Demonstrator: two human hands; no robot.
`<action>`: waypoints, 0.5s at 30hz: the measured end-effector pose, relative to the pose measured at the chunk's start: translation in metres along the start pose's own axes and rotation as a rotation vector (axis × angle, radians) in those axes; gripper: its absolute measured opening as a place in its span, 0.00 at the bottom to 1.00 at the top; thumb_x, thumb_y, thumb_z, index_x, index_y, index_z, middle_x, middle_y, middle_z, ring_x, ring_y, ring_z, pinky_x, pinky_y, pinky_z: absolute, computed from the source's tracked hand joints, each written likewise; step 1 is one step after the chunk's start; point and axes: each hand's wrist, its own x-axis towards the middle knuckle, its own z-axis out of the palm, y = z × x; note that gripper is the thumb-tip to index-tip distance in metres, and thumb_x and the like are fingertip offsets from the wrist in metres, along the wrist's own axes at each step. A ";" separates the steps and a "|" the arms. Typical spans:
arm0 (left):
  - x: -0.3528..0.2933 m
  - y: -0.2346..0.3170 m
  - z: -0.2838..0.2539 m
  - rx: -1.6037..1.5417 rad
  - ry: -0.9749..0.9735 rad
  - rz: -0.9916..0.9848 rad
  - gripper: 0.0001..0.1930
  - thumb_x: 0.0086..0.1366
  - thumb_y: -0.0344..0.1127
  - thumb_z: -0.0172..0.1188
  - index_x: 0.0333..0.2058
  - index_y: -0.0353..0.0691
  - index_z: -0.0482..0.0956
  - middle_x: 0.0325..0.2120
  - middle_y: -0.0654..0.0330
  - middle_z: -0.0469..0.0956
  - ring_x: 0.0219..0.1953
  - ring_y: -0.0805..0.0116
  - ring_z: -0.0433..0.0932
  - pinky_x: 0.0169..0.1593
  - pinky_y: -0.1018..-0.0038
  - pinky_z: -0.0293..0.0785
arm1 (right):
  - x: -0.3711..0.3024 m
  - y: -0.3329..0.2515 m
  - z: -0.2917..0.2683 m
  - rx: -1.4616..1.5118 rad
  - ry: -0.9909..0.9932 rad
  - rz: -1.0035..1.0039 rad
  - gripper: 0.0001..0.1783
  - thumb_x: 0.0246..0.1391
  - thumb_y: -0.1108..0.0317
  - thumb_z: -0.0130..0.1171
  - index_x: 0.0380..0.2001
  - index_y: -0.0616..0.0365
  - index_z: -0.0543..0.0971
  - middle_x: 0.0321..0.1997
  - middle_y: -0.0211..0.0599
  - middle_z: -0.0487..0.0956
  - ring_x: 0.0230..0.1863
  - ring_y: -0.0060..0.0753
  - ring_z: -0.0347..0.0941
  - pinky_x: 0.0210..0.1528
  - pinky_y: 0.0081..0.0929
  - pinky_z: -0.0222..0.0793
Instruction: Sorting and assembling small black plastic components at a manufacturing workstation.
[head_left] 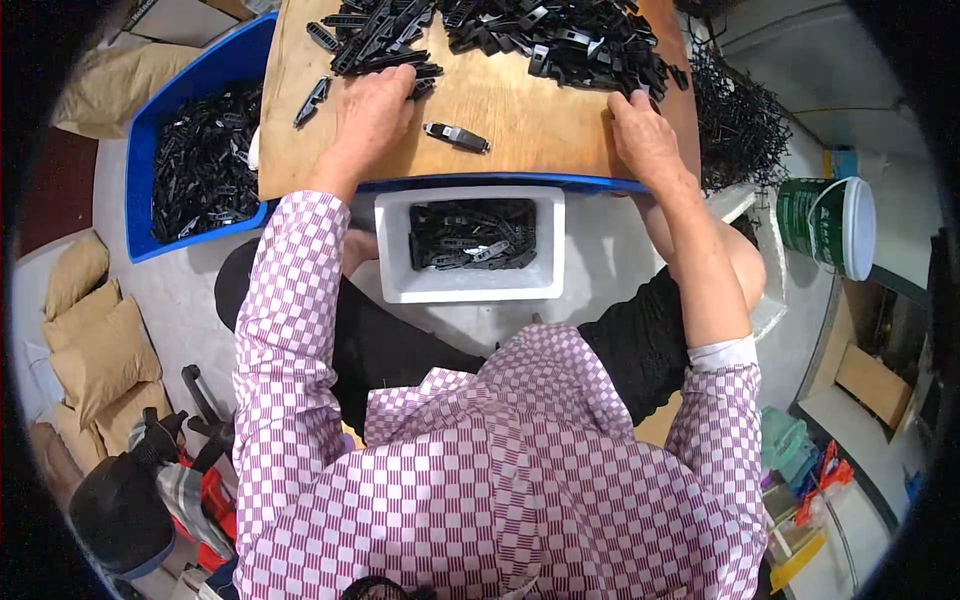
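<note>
Nearest is the wearer's purple-and-white checked garment (420,510), with black trousers (640,335) spread to either side beyond it. Between the legs, below the table's near edge, stands a white foam box (470,292) partly filled with loose black parts (475,235). Past it comes the wooden tabletop (540,125), on which a single elongated black part (457,137) with a paler, shiny section lies between the two hands, touching neither. The left hand (375,110) rests at the near side of the left pile (385,30), fingers curled down among the black parts there; whether it grips one cannot be told. Another part (312,102) lies slantwise on the wood just left of that hand. The right hand (640,130) is bent in, its fingertips at the near edge of the right pile (570,45), and the view does not show if anything is pinched in them. Off the table's left side, a blue bin (140,175) holds many more black pieces; off its right side are a tangle of thin black pieces (740,120) and a green bucket (805,220) with a white lid (859,228).
</note>
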 end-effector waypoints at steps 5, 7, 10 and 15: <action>0.006 0.012 -0.003 -0.396 0.041 -0.152 0.14 0.58 0.29 0.62 0.43 0.40 0.73 0.33 0.54 0.79 0.37 0.54 0.80 0.39 0.62 0.76 | 0.004 -0.005 -0.001 0.099 0.069 -0.117 0.09 0.57 0.69 0.52 0.41 0.54 0.71 0.42 0.47 0.73 0.43 0.58 0.75 0.42 0.49 0.73; 0.008 0.021 0.000 -0.567 0.063 -0.221 0.14 0.58 0.28 0.61 0.45 0.40 0.74 0.33 0.52 0.79 0.37 0.55 0.80 0.39 0.63 0.77 | 0.005 -0.018 -0.002 0.202 0.137 -0.181 0.09 0.55 0.70 0.53 0.40 0.54 0.71 0.41 0.45 0.74 0.42 0.54 0.75 0.41 0.46 0.74; 0.015 0.026 0.014 -1.029 0.055 -0.323 0.16 0.60 0.31 0.63 0.47 0.43 0.74 0.33 0.56 0.79 0.32 0.64 0.79 0.34 0.71 0.75 | 0.014 -0.044 0.001 0.079 0.208 -0.270 0.09 0.54 0.71 0.55 0.40 0.55 0.71 0.40 0.42 0.73 0.41 0.50 0.76 0.40 0.42 0.75; 0.014 0.020 0.041 -0.975 -0.088 -0.296 0.14 0.60 0.32 0.64 0.45 0.43 0.75 0.34 0.56 0.79 0.32 0.65 0.80 0.35 0.72 0.75 | 0.026 -0.065 0.022 -0.047 0.258 -0.427 0.11 0.51 0.71 0.58 0.39 0.55 0.71 0.40 0.39 0.72 0.41 0.42 0.76 0.38 0.36 0.75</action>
